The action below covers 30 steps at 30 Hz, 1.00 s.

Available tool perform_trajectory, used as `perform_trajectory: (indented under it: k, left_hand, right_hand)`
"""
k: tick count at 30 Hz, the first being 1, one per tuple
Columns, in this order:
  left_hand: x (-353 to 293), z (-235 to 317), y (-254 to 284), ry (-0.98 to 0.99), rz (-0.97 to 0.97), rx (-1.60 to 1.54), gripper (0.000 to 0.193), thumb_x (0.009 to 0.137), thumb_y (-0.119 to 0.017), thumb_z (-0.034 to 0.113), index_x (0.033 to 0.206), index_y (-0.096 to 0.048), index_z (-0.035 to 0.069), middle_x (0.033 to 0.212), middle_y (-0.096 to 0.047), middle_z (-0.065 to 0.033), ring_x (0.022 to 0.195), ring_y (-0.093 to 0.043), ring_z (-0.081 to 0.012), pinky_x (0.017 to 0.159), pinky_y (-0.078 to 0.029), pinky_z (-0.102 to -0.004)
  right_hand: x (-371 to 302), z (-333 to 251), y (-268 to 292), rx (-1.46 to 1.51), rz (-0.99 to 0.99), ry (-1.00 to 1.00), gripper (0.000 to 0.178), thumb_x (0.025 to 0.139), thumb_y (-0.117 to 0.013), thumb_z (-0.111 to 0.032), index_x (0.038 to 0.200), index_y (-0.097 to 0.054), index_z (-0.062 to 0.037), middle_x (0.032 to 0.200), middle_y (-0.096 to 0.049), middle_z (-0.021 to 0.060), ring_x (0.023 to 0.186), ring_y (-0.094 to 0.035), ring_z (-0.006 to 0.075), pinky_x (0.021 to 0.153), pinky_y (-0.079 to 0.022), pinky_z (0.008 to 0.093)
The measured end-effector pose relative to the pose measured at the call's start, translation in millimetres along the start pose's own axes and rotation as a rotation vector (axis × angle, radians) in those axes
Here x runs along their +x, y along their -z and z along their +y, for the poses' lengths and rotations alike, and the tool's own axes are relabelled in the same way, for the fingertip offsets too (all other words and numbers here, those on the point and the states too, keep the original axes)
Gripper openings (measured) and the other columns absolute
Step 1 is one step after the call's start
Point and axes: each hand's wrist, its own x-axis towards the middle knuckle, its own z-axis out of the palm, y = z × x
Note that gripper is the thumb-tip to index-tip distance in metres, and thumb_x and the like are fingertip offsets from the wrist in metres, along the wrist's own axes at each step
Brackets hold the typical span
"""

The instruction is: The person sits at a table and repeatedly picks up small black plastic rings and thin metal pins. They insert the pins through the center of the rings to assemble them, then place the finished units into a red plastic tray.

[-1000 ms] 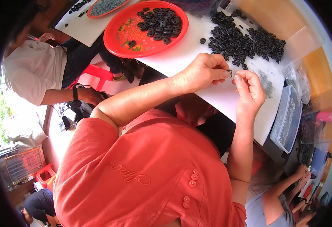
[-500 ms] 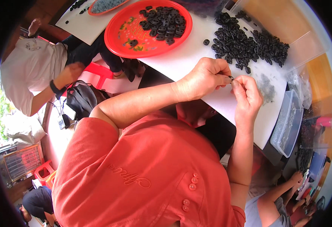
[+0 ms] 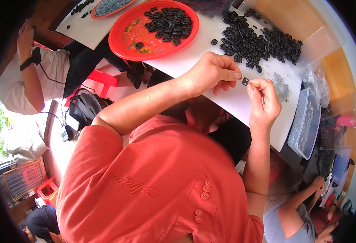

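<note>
A small black two-holed piece (image 3: 245, 81) is pinched between the thumb and forefinger of my right hand (image 3: 266, 100). Just to its left, my left hand (image 3: 215, 74) has its thumb and forefinger closed together, with the other fingers curled loosely below. Whether a tiny part sits in that pinch is hidden. Both hands are above the front edge of the white tabletop (image 3: 210, 30). Beyond them lies a large heap of similar black pieces (image 3: 247, 42). A red round tray (image 3: 121, 38) at the far left carries more of them.
Small clear bits (image 3: 282, 87) are scattered right of the hands. A clear plastic box (image 3: 303, 125) and crumpled plastic bags (image 3: 318, 85) stand at the right. Another red dish (image 3: 109, 7) holds greyish bits. Other people sit at the left and lower right, near a red stool (image 3: 103, 81).
My hands have come slightly apart, and the black piece now shows in my right fingers. The person at the left has raised an arm. The whole view has shifted a little.
</note>
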Motion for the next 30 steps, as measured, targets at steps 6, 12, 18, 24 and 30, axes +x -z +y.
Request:
perform_trajectory:
  k: [6, 12, 18, 24, 30]
  left_hand:
    - [4.3, 7.7, 1.8, 0.126, -0.145, -0.126, 0.016, 0.09, -0.066, 0.012, 0.093, -0.067, -0.004, 0.075, -0.065, -0.0073, 0.06, -0.061, -0.0123, 0.046, -0.046, -0.0242]
    - [5.2, 4.8, 0.7, 0.132, -0.161, -0.116, 0.015, 0.088, -0.067, 0.012, 0.091, -0.067, -0.003, 0.071, -0.063, -0.0058, 0.056, -0.059, -0.0105, 0.043, -0.044, -0.023]
    - [-4.5, 6.6, -3.4, 0.105, -0.134, -0.074, 0.013, 0.084, -0.065, 0.011, 0.088, -0.065, -0.001, 0.067, -0.059, -0.0031, 0.054, -0.055, -0.0088, 0.044, -0.041, -0.0226]
    - [-10.9, 0.6, -9.3, 0.044, -0.002, -0.045, 0.016, 0.088, -0.066, 0.016, 0.09, -0.065, 0.0, 0.068, -0.058, -0.0021, 0.054, -0.053, -0.0072, 0.048, -0.042, -0.0222]
    - [-21.1, 7.0, -4.2, 0.039, -0.02, -0.007, 0.013, 0.09, -0.065, 0.014, 0.089, -0.063, 0.002, 0.069, -0.058, -0.0005, 0.057, -0.052, -0.0049, 0.048, -0.04, -0.0205]
  right_hand:
    - [3.2, -3.5, 3.7, -0.086, -0.006, 0.136, 0.012, 0.083, -0.067, 0.006, 0.089, -0.061, -0.0017, 0.081, -0.061, 0.0056, 0.066, -0.057, 0.0132, 0.058, -0.045, 0.0256]
    - [3.8, -6.9, 3.6, -0.06, -0.031, 0.133, 0.012, 0.081, -0.068, 0.006, 0.087, -0.061, -0.0011, 0.079, -0.061, 0.0056, 0.066, -0.057, 0.013, 0.058, -0.045, 0.0252]
    - [-2.7, -4.8, 0.0, 0.098, -0.064, -0.023, 0.008, 0.083, -0.067, 0.005, 0.086, -0.061, -0.0001, 0.079, -0.062, 0.0037, 0.068, -0.057, 0.0103, 0.061, -0.045, 0.0235]
    - [-3.5, -6.1, -3.6, 0.12, -0.04, -0.109, 0.005, 0.087, -0.067, 0.002, 0.088, -0.062, 0.0001, 0.08, -0.062, 0.0016, 0.071, -0.056, 0.0079, 0.064, -0.045, 0.0218]
    - [-2.5, -14.9, -4.7, 0.239, -0.082, -0.291, 0.005, 0.087, -0.068, -0.001, 0.089, -0.063, -0.0003, 0.079, -0.062, 0.0009, 0.068, -0.056, 0.0074, 0.061, -0.043, 0.0197]
